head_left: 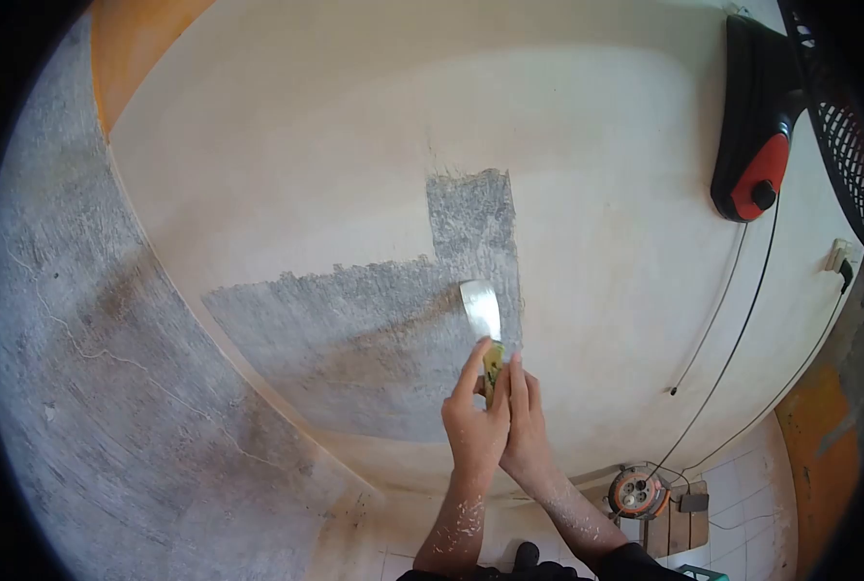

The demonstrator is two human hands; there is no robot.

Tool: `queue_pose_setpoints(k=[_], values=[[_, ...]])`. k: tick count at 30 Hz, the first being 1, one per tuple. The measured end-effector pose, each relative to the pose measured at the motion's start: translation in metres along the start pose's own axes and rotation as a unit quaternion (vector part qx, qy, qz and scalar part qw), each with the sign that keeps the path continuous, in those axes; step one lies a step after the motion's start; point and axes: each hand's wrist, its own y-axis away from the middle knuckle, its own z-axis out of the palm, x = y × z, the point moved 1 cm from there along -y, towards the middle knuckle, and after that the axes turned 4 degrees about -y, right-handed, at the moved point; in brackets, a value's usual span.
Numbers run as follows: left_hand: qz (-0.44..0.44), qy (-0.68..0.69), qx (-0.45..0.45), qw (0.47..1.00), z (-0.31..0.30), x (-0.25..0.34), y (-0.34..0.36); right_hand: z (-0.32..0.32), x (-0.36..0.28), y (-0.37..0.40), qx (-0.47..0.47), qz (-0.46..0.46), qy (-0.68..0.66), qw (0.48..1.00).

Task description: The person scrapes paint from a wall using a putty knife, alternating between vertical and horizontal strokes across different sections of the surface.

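My left hand [474,424] is closed round the yellow-green handle of a scraper [481,308], its index finger laid along the handle towards the blade. Pressed in beside it, my right hand [526,422] also grips the handle from the right; part of its grasp is hidden. The broad metal blade points up and lies over a bare grey patch [374,339] of the wall [606,232]. Around that patch the cream paint has a ragged upper edge. White flakes cling to both forearms.
A black-and-red wall fan [763,165] hangs at upper right, with cords running down. A plug sits in a wall socket [837,256]. Below right, an orange-grey cable reel [638,491] stands by a small wooden stool [679,528]. A rough grey wall [93,320] meets the corner at left.
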Motion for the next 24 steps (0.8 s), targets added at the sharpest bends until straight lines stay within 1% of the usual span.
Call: queue_pose_setpoints(k=[1, 4, 5, 8, 11, 12, 13, 15, 17, 19, 20, 23, 24], values=[[-0.007, -0.017, -0.006, 1.0, -0.002, 0.001, -0.002, 0.002, -0.004, -0.001, 0.006, 0.003, 0.009, 1.0], [0.046, 0.034, -0.016, 0.998, -0.002, -0.014, -0.011, 0.007, -0.001, 0.002, 0.022, 0.026, 0.024, 0.999], [0.044, 0.04, -0.032, 0.998, -0.003, -0.017, -0.015, 0.009, 0.001, 0.0, 0.031, 0.033, 0.028, 0.999], [0.034, 0.052, -0.072, 0.995, -0.013, -0.035, -0.022, 0.007, 0.005, -0.002, 0.056, 0.094, 0.061, 0.992], [0.014, 0.052, -0.1, 0.994, -0.03, -0.072, -0.021, -0.004, 0.004, -0.008, 0.089, 0.088, 0.131, 0.983], [0.01, 0.053, -0.084, 0.995, -0.039, -0.097, -0.022, -0.007, 0.002, -0.011, 0.121, 0.093, 0.132, 0.979], [0.007, 0.055, -0.067, 0.996, -0.049, -0.129, -0.027, -0.008, -0.003, -0.018, 0.128, 0.093, 0.145, 0.977], [0.014, 0.001, -0.002, 1.0, -0.077, -0.196, -0.035, -0.011, -0.02, -0.03, 0.139, 0.098, 0.171, 0.97], [-0.03, -0.05, 0.059, 0.997, -0.115, -0.22, -0.041, -0.009, -0.038, -0.05, 0.146, 0.075, 0.212, 0.963], [-0.058, -0.049, 0.092, 0.993, -0.148, -0.254, -0.049, -0.004, -0.048, -0.07, 0.159, 0.034, 0.245, 0.956], [-0.067, -0.052, 0.111, 0.99, -0.163, -0.269, -0.056, -0.001, -0.051, -0.078, 0.18, 0.02, 0.263, 0.948], [-0.025, -0.177, 0.207, 0.962, -0.199, -0.284, -0.076, 0.006, -0.062, -0.088, 0.229, 0.042, 0.318, 0.919], [-0.015, -0.2, 0.215, 0.956, -0.211, -0.285, -0.082, 0.008, -0.067, -0.088, 0.246, 0.063, 0.337, 0.907]])
